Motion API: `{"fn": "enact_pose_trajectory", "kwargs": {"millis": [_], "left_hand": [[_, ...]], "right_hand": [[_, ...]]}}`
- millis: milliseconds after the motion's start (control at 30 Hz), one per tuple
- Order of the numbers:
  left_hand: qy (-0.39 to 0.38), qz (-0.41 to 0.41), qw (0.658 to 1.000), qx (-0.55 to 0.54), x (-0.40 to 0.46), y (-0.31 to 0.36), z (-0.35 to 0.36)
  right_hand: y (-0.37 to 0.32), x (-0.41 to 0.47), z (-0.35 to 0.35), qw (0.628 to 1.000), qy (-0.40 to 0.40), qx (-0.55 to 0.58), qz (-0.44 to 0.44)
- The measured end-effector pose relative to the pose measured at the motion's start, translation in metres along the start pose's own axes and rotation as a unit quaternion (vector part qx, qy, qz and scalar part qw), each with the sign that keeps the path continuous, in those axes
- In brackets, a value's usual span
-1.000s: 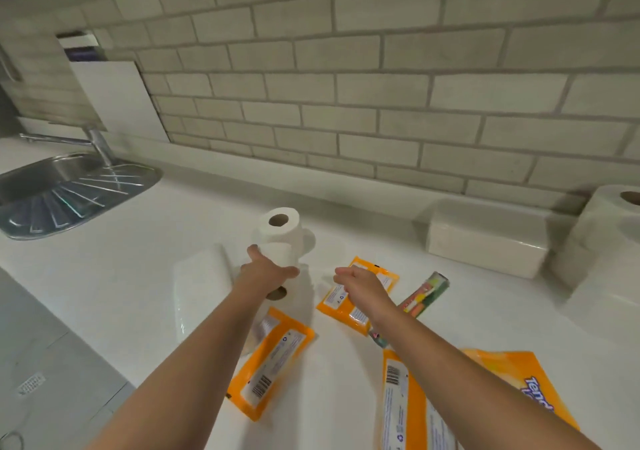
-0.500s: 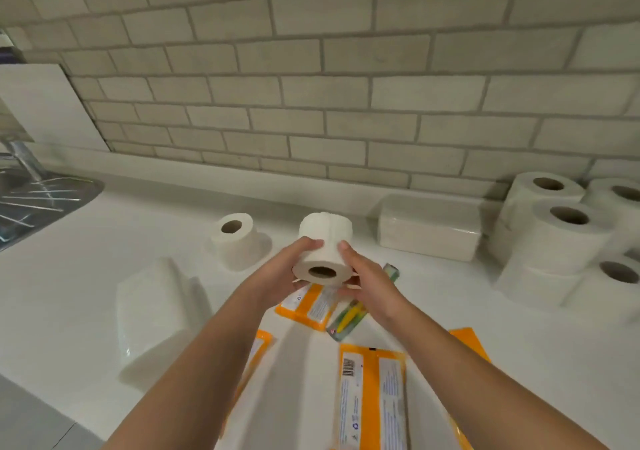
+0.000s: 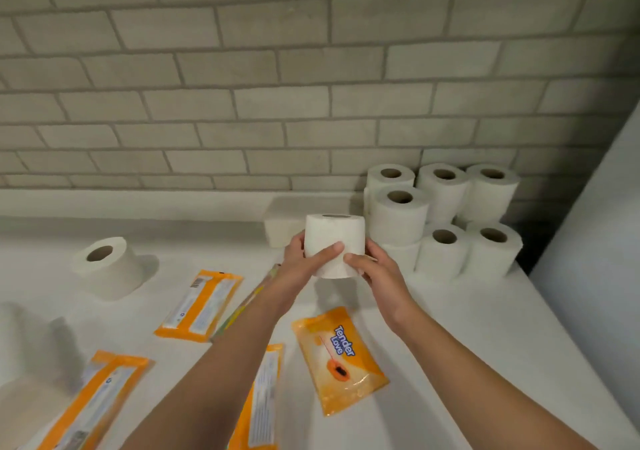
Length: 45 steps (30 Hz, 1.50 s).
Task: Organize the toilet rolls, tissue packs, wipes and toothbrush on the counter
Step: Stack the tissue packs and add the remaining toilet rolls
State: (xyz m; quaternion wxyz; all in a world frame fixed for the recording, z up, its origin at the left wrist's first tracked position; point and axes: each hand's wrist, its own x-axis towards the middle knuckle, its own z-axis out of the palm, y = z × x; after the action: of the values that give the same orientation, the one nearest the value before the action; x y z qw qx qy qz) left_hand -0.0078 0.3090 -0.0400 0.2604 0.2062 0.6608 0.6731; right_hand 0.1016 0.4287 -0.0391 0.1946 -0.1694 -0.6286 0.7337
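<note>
Both hands hold one white toilet roll (image 3: 334, 238) upright above the counter: my left hand (image 3: 304, 262) grips its left side, my right hand (image 3: 375, 271) its right. Just to its right, several toilet rolls (image 3: 446, 214) are stacked in the back corner. Another loose roll (image 3: 107, 266) lies tilted at the left. Several orange wipes packs lie on the counter, one face up (image 3: 341, 356), one face down (image 3: 199, 306). A toothbrush (image 3: 239, 307) is partly hidden under my left forearm. A white tissue pack (image 3: 284, 221) sits against the wall behind the held roll.
A white counter (image 3: 467, 345) runs to a brick wall (image 3: 277, 86). A pale panel (image 3: 595, 259) closes off the right side. Another white tissue pack (image 3: 34, 352) lies at the left edge, blurred.
The roll went from my left hand alone at the left to both hands, and has travelled right toward the corner stack. It now stands upright. The view has swung right.
</note>
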Motion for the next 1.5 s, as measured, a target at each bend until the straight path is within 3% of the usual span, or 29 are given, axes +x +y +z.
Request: {"fn": "enact_pose_trajectory", "kwargs": {"millis": [233,533,600,733,933,1067,1500], "left_hand": [[0.005,0.074,0.992,0.105,0.017,-0.007,0.097],[-0.102,0.132,0.968,0.186,0.030,-0.010,0.159],[-0.071,0.160,0.966,0.189,0.034,-0.012,0.162],[0.072,0.185,0.967,0.162,0.045,-0.018,0.156],[0.202,0.118,0.950,0.205,0.072,-0.030,0.140],[0.183,0.080,0.953,0.228,0.084,-0.032,0.139],[0.152,0.113,0.954,0.232,0.099,-0.034,0.146]], "right_hand": [[-0.022,-0.010,-0.090,0.999,0.047,-0.012,0.005],[-0.048,0.002,-0.169,0.993,0.097,-0.061,0.019],[-0.053,0.008,-0.179,0.992,0.115,-0.052,0.014],[-0.057,0.025,-0.192,0.986,0.155,-0.064,-0.024],[-0.047,0.059,-0.191,0.962,0.218,-0.154,-0.060],[-0.042,0.073,-0.189,0.957,0.207,-0.194,-0.065],[-0.025,0.078,-0.191,0.971,0.156,-0.169,-0.068]]}}
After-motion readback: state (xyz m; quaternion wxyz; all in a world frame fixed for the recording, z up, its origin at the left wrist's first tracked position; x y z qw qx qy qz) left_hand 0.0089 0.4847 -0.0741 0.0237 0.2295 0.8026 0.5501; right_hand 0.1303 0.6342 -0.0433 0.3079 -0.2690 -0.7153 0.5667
